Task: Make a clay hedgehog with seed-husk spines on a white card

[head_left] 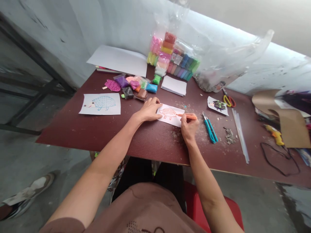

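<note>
Mid-frame, right hand (189, 127) is pinching the likely light orange marker (191, 116); left hand (150, 109), thumb and forefinger parted, is pinning a probably flimsy white card (175, 122) by its edge.

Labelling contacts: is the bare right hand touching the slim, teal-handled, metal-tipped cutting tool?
Apart: the head view shows dark-red tabletop between the right hand and the cutting tool.

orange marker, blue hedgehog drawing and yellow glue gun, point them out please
Orange marker (191, 116): head view, on its barrel.
Blue hedgehog drawing (105, 101): head view, on the animal's patterned body.
Yellow glue gun (277, 135): head view, on its yellow body.
</note>
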The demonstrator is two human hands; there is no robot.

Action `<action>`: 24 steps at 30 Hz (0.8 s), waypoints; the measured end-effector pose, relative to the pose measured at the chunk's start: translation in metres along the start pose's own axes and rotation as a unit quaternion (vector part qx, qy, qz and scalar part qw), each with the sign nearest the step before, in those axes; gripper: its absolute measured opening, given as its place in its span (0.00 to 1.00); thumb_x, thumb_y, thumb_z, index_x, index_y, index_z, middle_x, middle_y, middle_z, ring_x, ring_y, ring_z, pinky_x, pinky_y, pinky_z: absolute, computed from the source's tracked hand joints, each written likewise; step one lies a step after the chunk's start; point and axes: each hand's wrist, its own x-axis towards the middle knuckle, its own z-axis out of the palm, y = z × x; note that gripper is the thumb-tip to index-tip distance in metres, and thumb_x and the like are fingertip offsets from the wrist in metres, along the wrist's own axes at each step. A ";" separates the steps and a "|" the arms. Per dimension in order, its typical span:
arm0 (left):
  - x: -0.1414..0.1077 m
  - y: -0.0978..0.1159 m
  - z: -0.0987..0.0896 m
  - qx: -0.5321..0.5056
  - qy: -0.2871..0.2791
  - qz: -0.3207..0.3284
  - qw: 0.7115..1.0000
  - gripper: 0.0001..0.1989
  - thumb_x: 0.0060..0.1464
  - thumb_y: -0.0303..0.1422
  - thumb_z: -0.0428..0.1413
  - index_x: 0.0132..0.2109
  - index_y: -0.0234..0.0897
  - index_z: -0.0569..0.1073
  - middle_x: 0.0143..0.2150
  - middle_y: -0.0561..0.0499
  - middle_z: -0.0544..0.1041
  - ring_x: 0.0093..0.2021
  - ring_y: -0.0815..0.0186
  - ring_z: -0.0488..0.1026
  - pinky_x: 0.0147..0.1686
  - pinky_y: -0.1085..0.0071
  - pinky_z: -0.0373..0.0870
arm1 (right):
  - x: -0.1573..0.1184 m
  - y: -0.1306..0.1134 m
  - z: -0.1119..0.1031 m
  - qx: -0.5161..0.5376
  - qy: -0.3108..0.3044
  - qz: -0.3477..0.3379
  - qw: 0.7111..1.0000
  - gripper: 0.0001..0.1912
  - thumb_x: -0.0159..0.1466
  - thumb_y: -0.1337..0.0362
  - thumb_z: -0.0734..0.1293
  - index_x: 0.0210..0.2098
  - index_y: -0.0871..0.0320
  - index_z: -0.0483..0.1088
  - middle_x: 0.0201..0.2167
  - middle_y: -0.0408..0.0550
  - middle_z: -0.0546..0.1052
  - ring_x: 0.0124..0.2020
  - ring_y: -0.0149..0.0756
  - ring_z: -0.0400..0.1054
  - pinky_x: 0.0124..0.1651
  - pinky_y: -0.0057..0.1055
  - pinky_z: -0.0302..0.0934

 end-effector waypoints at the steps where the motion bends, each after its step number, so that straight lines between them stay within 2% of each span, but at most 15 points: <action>1: 0.000 0.000 0.000 -0.001 0.000 0.000 1.000 0.25 0.54 0.41 0.59 0.56 0.36 0.78 0.62 0.39 0.69 0.61 0.45 0.66 0.65 0.50 0.63 | -0.001 0.001 -0.001 -0.004 -0.007 0.001 1.000 0.11 0.62 0.60 0.66 0.26 0.57 0.76 0.25 0.45 0.77 0.23 0.32 0.66 0.28 0.31 0.57; 7: -0.001 0.001 -0.001 0.008 -0.005 -0.005 1.000 0.26 0.54 0.41 0.58 0.58 0.36 0.78 0.63 0.39 0.68 0.62 0.46 0.66 0.65 0.51 0.63 | -0.004 0.004 0.002 -0.011 -0.060 -0.010 0.998 0.13 0.65 0.58 0.66 0.28 0.56 0.78 0.31 0.47 0.82 0.25 0.31 0.67 0.31 0.32 0.60; 12: -0.001 0.001 -0.001 -0.001 -0.002 -0.004 1.000 0.26 0.53 0.41 0.59 0.58 0.38 0.78 0.62 0.40 0.68 0.62 0.44 0.65 0.66 0.49 0.62 | -0.004 0.006 0.003 -0.012 -0.065 -0.020 0.998 0.14 0.65 0.58 0.66 0.29 0.57 0.79 0.31 0.48 0.82 0.25 0.31 0.67 0.32 0.32 0.60; 18: -0.001 0.001 -0.001 0.006 -0.006 -0.004 1.000 0.27 0.54 0.42 0.58 0.58 0.34 0.78 0.63 0.38 0.68 0.62 0.45 0.65 0.66 0.50 0.62 | -0.003 0.006 0.003 -0.027 -0.054 -0.011 0.998 0.12 0.65 0.59 0.66 0.28 0.56 0.77 0.28 0.46 0.79 0.23 0.31 0.65 0.31 0.32 0.59; 24: -0.001 0.001 -0.001 -0.004 -0.007 -0.002 1.000 0.26 0.54 0.42 0.58 0.58 0.38 0.78 0.63 0.40 0.68 0.63 0.44 0.65 0.67 0.49 0.61 | -0.004 0.002 0.002 -0.037 -0.052 -0.006 0.998 0.12 0.64 0.59 0.65 0.29 0.56 0.77 0.27 0.45 0.79 0.23 0.31 0.65 0.31 0.31 0.59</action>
